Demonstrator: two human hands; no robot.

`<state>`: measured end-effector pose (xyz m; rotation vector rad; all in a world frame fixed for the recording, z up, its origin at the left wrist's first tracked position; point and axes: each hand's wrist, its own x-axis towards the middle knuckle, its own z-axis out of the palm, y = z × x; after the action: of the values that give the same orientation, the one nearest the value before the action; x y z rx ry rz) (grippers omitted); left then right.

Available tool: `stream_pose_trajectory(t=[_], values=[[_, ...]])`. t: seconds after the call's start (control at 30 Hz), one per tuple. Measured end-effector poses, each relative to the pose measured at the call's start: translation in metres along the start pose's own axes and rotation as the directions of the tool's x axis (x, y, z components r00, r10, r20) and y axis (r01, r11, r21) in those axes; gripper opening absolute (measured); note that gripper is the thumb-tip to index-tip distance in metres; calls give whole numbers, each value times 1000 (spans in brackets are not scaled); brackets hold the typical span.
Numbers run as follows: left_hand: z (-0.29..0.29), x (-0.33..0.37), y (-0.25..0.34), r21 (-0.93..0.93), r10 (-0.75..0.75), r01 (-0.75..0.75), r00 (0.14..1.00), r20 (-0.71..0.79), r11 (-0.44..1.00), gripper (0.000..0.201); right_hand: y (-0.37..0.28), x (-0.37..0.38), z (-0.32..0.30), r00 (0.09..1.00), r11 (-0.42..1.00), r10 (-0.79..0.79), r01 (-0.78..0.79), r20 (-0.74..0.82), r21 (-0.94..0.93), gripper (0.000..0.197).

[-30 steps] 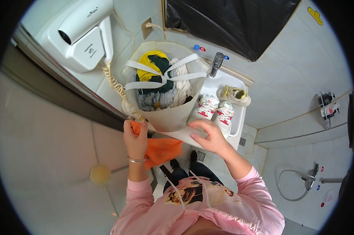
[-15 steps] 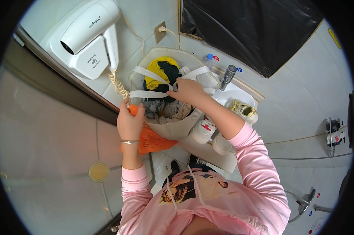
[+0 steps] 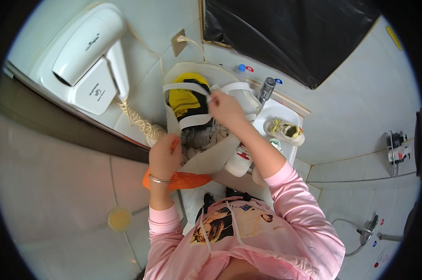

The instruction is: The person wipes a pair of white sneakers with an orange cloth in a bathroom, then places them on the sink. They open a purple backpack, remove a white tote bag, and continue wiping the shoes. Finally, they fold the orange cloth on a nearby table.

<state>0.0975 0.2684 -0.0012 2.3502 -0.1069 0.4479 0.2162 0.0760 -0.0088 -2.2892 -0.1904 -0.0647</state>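
Observation:
A pale soft-sided laundry basket point(image 3: 208, 162) with white straps stands before me, its left side bent inward. Inside lie a yellow and dark garment point(image 3: 183, 101) and crumpled grey clothes point(image 3: 208, 139). My right hand point(image 3: 227, 109) reaches over the basket, closed with its fingertips pinching a white strap point(image 3: 197, 120). At the basket's near left edge, my left hand point(image 3: 165, 156) is closed around the gathered top of an orange plastic bag point(image 3: 187, 180). Most of that bag hangs below the hand, partly hidden by the basket.
A white hair dryer point(image 3: 87, 46) hangs on the left wall, its coiled cord point(image 3: 138, 120) close to my left hand. Right of the basket are a sink point(image 3: 276, 112) with a faucet point(image 3: 266, 88), a yellow-trimmed shoe point(image 3: 285, 131), a white shoe point(image 3: 239, 161) and a bottle point(image 3: 241, 70).
The basket's left side has folded inward and its mouth looks narrower. My left hand has shifted slightly right and down with the orange bag. The whole view has turned a little.

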Motion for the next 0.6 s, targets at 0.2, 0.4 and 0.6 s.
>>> stream_pose_trajectory(t=[0.2,0.4,0.6], values=[[19,-5,4,75,-13,7,997,73,997,10,-7,-5,-45,991,468,128,-23,-42,884,17],[33,-7,-2,-241,154,-143,988,28,960,11,-39,-25,-54,985,513,89,85,-151,854,12],[31,-11,-7,-200,67,-52,995,69,978,22,-59,-33,-39,990,512,16,111,-138,852,9]])
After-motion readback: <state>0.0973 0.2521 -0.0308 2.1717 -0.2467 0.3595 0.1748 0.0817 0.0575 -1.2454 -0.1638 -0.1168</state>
